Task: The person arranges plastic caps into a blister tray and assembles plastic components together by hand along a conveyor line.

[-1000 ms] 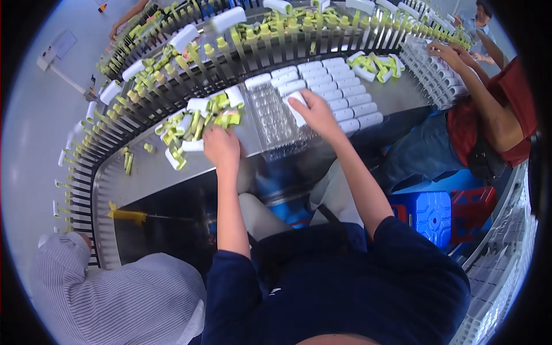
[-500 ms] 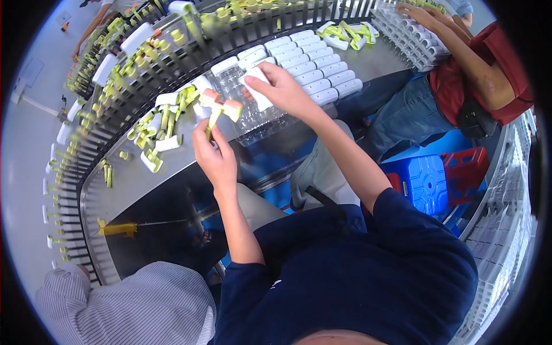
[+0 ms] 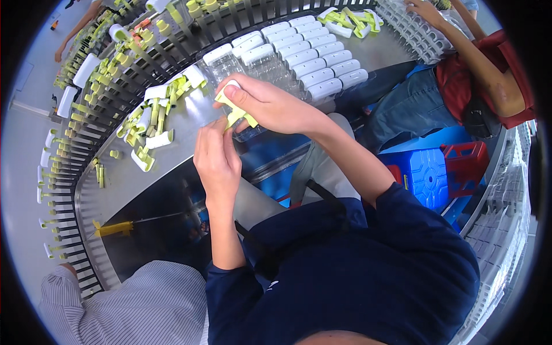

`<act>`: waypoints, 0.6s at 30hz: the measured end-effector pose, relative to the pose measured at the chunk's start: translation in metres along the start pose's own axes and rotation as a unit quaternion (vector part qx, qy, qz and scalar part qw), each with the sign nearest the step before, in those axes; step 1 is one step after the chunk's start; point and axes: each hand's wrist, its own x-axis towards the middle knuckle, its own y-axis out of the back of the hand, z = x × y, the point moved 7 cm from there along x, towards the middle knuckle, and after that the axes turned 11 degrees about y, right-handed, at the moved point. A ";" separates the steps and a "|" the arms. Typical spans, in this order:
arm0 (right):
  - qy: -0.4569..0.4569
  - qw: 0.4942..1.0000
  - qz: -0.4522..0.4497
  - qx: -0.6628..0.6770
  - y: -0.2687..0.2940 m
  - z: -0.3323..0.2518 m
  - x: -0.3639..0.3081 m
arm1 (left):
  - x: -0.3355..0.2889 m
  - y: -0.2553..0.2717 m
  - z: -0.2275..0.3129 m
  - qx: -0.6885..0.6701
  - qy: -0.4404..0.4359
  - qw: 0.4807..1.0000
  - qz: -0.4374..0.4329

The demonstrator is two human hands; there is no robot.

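Both my hands have come off the desk (image 3: pixel 190 123) since a second ago, when they were down on the tray and the loose pile; now they meet in the air above the desk edge. My right hand (image 3: pixel 270 103) is clamped on a yellow-green and white plastic piece (image 3: pixel 234 109), fingers curled over its top. My left hand (image 3: pixel 215 155) is raised just below, fingertips pinched at the lower end of the same piece. Clear tray (image 3: pixel 241 66) of small bottles sits behind my hands, rows of white caps (image 3: pixel 310 54) to its right. Loose pile of green and white parts (image 3: pixel 152 123) lies left on the desk. Another person's arm (image 3: pixel 460 46) reaches in at top right.
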 end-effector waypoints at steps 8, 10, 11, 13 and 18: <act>-0.097 0.994 -0.040 0.018 -0.006 0.021 0.016 | -0.003 -0.005 -0.022 -0.007 0.071 0.997 0.020; -0.088 0.995 -0.040 -0.011 -0.010 0.024 0.028 | -0.003 -0.007 -0.033 -0.013 0.097 0.995 0.027; -0.084 0.995 -0.040 -0.031 -0.011 0.019 0.032 | -0.003 -0.007 -0.040 -0.021 0.103 0.994 0.032; -0.122 0.988 -0.097 -0.002 -0.006 0.029 0.044 | 0.005 -0.006 -0.056 -0.031 0.134 0.990 0.031; -0.058 0.994 0.019 -0.086 0.033 0.026 0.069 | 0.012 -0.004 -0.128 -0.022 0.234 0.965 0.113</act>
